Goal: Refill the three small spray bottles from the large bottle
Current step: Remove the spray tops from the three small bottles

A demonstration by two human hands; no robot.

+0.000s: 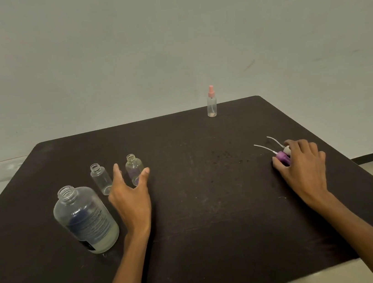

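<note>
You have one big bottle (86,219) and three small bottles. Your left hand (130,194) is spread wide beside two small open bottles (101,179). Your right hand (302,165) curls on two spray tops (283,155).

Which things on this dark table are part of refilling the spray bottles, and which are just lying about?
Part of the job:
large clear labelled bottle, uncapped
two small clear open bottles
tall clear spray bottle with pink top
purple spray head and white spray head under the right hand

Lying about:
nothing on the dark table
</note>
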